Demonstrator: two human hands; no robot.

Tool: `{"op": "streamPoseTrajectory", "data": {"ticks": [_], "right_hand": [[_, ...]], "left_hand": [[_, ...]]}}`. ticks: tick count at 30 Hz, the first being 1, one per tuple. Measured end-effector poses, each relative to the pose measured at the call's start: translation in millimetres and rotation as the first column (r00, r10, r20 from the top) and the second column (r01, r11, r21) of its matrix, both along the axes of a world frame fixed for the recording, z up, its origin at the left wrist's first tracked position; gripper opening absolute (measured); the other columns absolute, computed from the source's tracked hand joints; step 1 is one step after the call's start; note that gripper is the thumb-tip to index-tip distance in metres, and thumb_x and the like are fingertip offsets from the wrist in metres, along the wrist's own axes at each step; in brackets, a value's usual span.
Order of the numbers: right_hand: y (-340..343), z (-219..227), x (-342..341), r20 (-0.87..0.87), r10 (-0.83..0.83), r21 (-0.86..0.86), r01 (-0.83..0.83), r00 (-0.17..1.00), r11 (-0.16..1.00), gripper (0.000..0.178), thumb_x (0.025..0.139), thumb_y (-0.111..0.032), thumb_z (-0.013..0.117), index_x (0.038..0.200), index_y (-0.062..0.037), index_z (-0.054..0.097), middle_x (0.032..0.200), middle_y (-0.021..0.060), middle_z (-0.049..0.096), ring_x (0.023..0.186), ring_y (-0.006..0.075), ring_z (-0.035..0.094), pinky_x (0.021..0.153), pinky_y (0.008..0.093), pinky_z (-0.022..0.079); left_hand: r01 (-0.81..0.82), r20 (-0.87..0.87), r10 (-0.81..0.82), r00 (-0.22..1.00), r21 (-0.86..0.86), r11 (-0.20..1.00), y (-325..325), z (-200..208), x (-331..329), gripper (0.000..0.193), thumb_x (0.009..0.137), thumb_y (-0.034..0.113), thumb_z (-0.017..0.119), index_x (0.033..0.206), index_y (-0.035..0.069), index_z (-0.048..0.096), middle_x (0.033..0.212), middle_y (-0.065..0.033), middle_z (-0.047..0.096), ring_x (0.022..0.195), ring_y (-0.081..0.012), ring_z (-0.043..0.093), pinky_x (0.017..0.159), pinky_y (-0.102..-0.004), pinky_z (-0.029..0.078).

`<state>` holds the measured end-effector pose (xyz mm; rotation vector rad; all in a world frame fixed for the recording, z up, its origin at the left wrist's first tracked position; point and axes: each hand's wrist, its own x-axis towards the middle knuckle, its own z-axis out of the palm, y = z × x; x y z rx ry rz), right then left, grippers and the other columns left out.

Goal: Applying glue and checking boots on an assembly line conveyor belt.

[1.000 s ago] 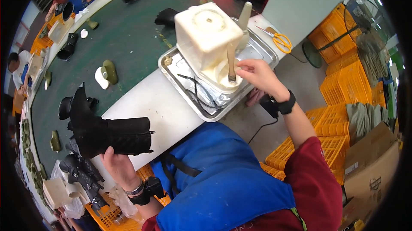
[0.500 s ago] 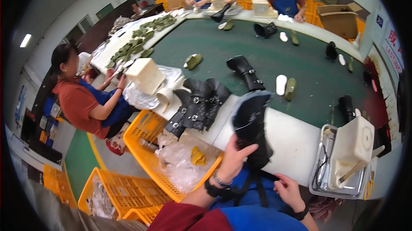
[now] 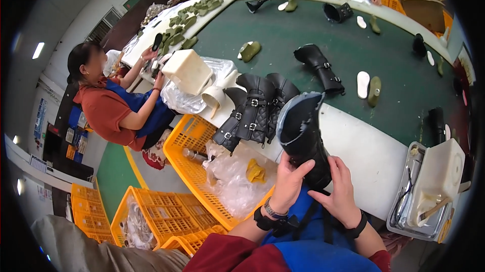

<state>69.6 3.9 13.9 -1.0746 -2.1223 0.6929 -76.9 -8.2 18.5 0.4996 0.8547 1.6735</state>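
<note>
A black boot [image 3: 301,133] stands tilted in front of me with its wide shaft opening facing up, showing a pale inner edge. My left hand [image 3: 287,185] grips its lower left side, thumb across the front. On the opposite side my right hand [image 3: 339,191] holds the boot, its fingers along the black surface and thumb apart. The boot's bottom end is partly hidden by my hands. Several black buckled boot shafts [image 3: 256,115], some quilted, lie together on the white tabletop [image 3: 353,156] just left of the held boot.
Ahead, a green belt [image 3: 273,34] carries another black boot [image 3: 319,67], a white insole [image 3: 362,84] and an olive shoe-shaped piece [image 3: 374,91]. A metal tray [image 3: 396,206] with a cream container [image 3: 439,171] stands right. Orange crates [image 3: 194,186] stand left, near a co-worker [image 3: 116,103].
My right hand has come up from below onto the boot's right side. My left hand keeps its hold. The view has shifted, and the left co-worker now holds up a dark sole-shaped piece.
</note>
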Motion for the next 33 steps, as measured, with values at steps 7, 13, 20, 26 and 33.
{"op": "streamPoseTrajectory", "data": {"ticks": [7, 13, 20, 26, 33], "right_hand": [[24.7, -28.5, 1.4, -0.286, -0.114, -0.415, -0.015, 0.951, 0.910, 0.102, 0.056, -0.017, 0.081, 0.135, 0.0030, 0.020, 0.126, 0.0213, 0.041, 0.116, 0.0327, 0.044, 0.096, 0.0381, 0.037], [35.3, -49.0, 15.1, -0.394, -0.247, -0.511, 0.013, 0.886, 0.860, 0.087, 0.064, -0.018, 0.077, 0.132, 0.0002, 0.027, 0.120, 0.0194, 0.048, 0.111, 0.0278, 0.050, 0.092, 0.0360, 0.041], [19.3, -61.4, 29.5, -0.401, -0.270, -0.327, 0.138, 0.876, 0.935, 0.073, 0.063, -0.010, 0.072, 0.127, -0.0032, 0.038, 0.116, 0.0185, 0.050, 0.109, 0.0338, 0.049, 0.092, 0.0378, 0.040], [14.6, -82.6, 24.8, -0.291, -0.275, -0.091, 0.260, 0.916, 0.961, 0.082, 0.059, -0.013, 0.074, 0.130, -0.0005, 0.033, 0.124, 0.0214, 0.039, 0.115, 0.0370, 0.040, 0.097, 0.0410, 0.035], [10.8, -83.3, 26.5, -0.144, -0.238, 0.028, 0.245, 0.960, 0.969, 0.085, 0.061, -0.021, 0.075, 0.130, 0.0008, 0.032, 0.127, 0.0229, 0.036, 0.115, 0.0383, 0.040, 0.098, 0.0409, 0.035]], "left_hand": [[0.181, -0.103, -0.185, 0.977, -0.046, 0.982, 21.5, -9.1, 24.7, 0.059, 0.077, -0.003, 0.062, 0.127, 0.000, 0.031, 0.120, -0.0089, 0.042, 0.113, -0.0166, 0.043, 0.096, -0.0298, 0.036], [0.266, -0.360, -0.255, 0.898, -0.021, 0.964, 32.5, -26.5, 29.4, 0.075, 0.072, 0.002, 0.068, 0.133, 0.000, 0.024, 0.129, -0.0136, 0.037, 0.118, -0.0205, 0.040, 0.098, -0.0330, 0.034], [0.524, -0.686, -0.436, 0.583, -0.093, 0.846, 29.8, -56.7, 20.9, 0.058, 0.069, 0.005, 0.071, 0.120, -0.003, 0.043, 0.116, -0.0124, 0.052, 0.106, -0.0207, 0.052, 0.094, -0.0333, 0.039], [0.393, -0.462, -0.436, 0.772, -0.191, 0.899, 28.1, -88.2, 42.2, 0.048, 0.073, 0.006, 0.069, 0.116, -0.004, 0.049, 0.112, -0.0104, 0.054, 0.102, -0.0182, 0.053, 0.089, -0.0302, 0.042], [0.298, -0.400, -0.318, 0.860, -0.112, 0.948, 34.9, -94.0, 36.8, 0.044, 0.079, 0.006, 0.061, 0.118, -0.003, 0.045, 0.114, -0.0103, 0.053, 0.102, -0.0200, 0.052, 0.090, -0.0313, 0.042]]}}
